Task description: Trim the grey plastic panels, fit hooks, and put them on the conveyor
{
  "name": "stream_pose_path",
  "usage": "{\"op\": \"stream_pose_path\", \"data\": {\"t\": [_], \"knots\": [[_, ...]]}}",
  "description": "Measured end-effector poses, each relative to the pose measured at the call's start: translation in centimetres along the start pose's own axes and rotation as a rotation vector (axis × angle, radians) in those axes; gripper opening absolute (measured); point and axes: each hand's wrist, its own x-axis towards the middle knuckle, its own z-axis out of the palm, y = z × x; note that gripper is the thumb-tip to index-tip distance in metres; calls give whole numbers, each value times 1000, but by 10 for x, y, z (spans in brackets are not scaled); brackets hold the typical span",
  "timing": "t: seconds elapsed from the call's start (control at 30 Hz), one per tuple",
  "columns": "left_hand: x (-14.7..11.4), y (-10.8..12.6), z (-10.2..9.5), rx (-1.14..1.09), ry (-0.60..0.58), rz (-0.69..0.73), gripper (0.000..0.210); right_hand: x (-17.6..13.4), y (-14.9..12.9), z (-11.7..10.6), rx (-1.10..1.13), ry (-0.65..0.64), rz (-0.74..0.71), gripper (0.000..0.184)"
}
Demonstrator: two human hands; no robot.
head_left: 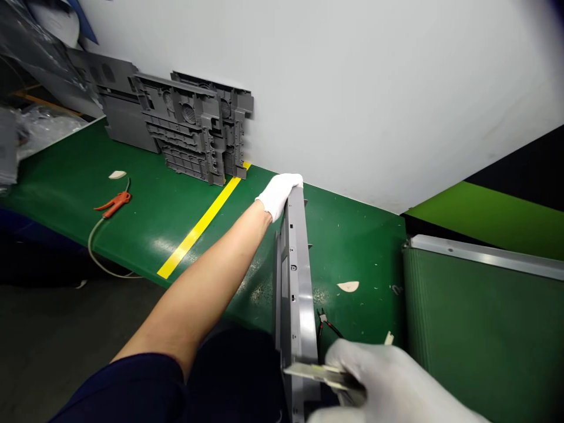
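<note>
My left hand (281, 192), in a white glove, grips the far end of a long grey plastic panel (299, 247). The panel stands on its edge, its narrow slotted side facing up. At the near end my gloved right hand (379, 376) is closed around a utility knife (315, 372). The knife's blade points left, across the panel's upper edge; whether it touches cannot be told. Part of the knife's body is hidden in the fingers. Cutting pliers (324, 317) with dark red handles lie beside the panel, partly covered by my right hand.
Several grey moulded panels (185, 126) lean against the white wall (352, 88). An orange air blow gun (115, 204) with a hose lies left of the yellow tape (202, 223) on the green table (145, 205). Pale scraps (348, 286) lie about. A green conveyor belt (484, 317) is at right.
</note>
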Motion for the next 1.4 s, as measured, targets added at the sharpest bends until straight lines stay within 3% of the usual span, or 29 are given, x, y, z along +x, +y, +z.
{"op": "stream_pose_path", "data": {"t": [0.07,0.13,0.23,0.4,0.57,0.67,0.73,1.03,1.4], "knots": [[0,0,-2,52,7,59,15,3,10,-19,178,-169,63,39],[1,-1,-4,83,5,93,13,14,17,-35,313,-255,134,43],[2,-1,-7,102,6,117,14,35,17,-39,364,-281,171,44],[4,-1,-13,90,-41,157,18,57,2,-25,323,-244,65,46],[7,-4,-18,60,-34,196,16,92,-1,-37,35,-35,-6,48],[6,-2,-20,-13,-44,69,35,124,0,-48,-224,71,-55,52],[6,1,-21,-49,-60,-31,48,146,1,-53,-361,106,-11,56],[7,8,-28,-4,-45,-42,52,215,-4,-67,-607,55,110,63],[7,6,-32,58,-74,-47,49,217,-9,-68,-815,44,62,68]]}}
